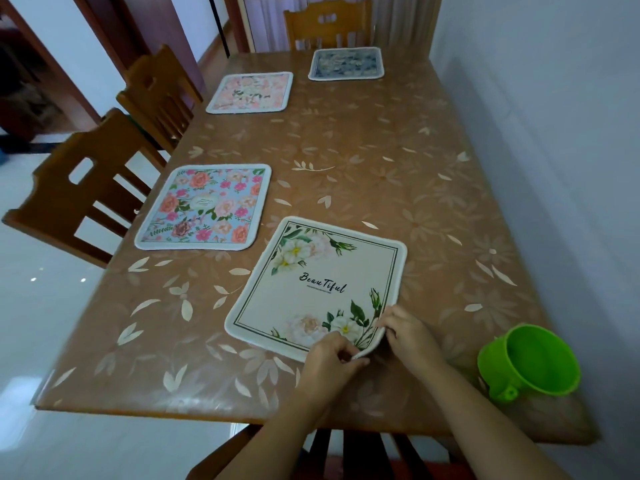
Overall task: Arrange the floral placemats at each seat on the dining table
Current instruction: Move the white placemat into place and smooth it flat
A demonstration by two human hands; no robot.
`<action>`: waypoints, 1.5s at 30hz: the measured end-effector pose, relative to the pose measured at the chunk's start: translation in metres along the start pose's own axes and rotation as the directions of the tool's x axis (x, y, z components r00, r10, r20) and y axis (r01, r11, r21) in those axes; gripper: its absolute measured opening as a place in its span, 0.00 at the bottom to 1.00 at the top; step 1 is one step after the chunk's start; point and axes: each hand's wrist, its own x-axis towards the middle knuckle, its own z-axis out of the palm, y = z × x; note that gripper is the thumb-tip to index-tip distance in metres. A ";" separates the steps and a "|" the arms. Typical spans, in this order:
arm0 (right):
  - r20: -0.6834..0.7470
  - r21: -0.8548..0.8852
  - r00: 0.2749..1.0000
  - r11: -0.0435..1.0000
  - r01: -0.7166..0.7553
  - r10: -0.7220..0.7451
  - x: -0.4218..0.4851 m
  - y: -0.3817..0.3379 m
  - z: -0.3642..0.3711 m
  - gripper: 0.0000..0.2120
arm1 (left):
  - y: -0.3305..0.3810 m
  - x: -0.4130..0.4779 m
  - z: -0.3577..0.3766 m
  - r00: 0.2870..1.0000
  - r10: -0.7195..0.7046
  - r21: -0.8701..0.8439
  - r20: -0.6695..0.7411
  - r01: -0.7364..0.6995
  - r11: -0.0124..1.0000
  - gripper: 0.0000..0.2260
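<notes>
A cream placemat [311,285] with white flowers and the word "Beautiful" lies skewed on the near part of the table [381,161]. Its near right corner is lifted off the table. My left hand [329,362] pinches that corner from the near side, and my right hand [407,332] pinches the edge just right of it. A blue placemat with pink flowers [204,207] lies flat at the left seat. A pink floral placemat [251,92] lies further along the left side. A dark blue floral placemat [346,63] lies at the far end.
A green plastic cup [530,362] lies on its side near the table's right front corner. Wooden chairs stand at the left [79,188], [159,95], at the far end [327,24] and at my own seat [346,452]. A white wall runs along the right side.
</notes>
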 end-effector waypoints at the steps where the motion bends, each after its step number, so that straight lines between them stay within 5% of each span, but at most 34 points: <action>1: 0.010 -0.010 1.000 1.000 -0.002 0.002 0.000 -0.002 0.000 0.11 | 0.002 0.001 0.000 1.000 -0.003 -0.016 -0.012 0.002 1.000 0.19; 9: 0.150 0.065 0.978 0.989 0.134 -0.142 -0.025 -0.020 -0.008 0.04 | -0.003 0.003 0.003 0.997 -0.025 -0.066 0.075 0.030 0.997 0.14; 16: 0.131 0.005 0.991 1.000 0.025 -0.025 -0.030 -0.006 -0.013 0.03 | -0.026 0.015 -0.031 0.978 0.085 0.416 0.189 -0.158 0.896 0.12; 20: 0.045 0.037 0.999 0.999 -0.032 0.030 -0.031 0.005 -0.023 0.05 | -0.037 0.018 -0.040 0.986 0.087 0.481 0.142 -0.145 0.865 0.11; 25: -0.013 0.056 0.997 0.996 -0.073 0.074 -0.030 0.010 -0.030 0.05 | -0.042 0.016 -0.036 0.986 0.118 0.442 0.120 -0.160 0.883 0.08; 34: 0.210 -0.241 0.968 0.952 0.190 -0.140 -0.033 -0.006 -0.008 0.08 | -0.044 0.012 -0.031 0.984 0.176 0.341 0.022 -0.173 0.924 0.03; 45: 0.220 -0.310 0.975 0.949 0.057 0.014 -0.031 -0.001 0.010 0.06 | -0.038 0.003 -0.018 0.967 0.232 0.435 0.106 -0.255 0.864 0.06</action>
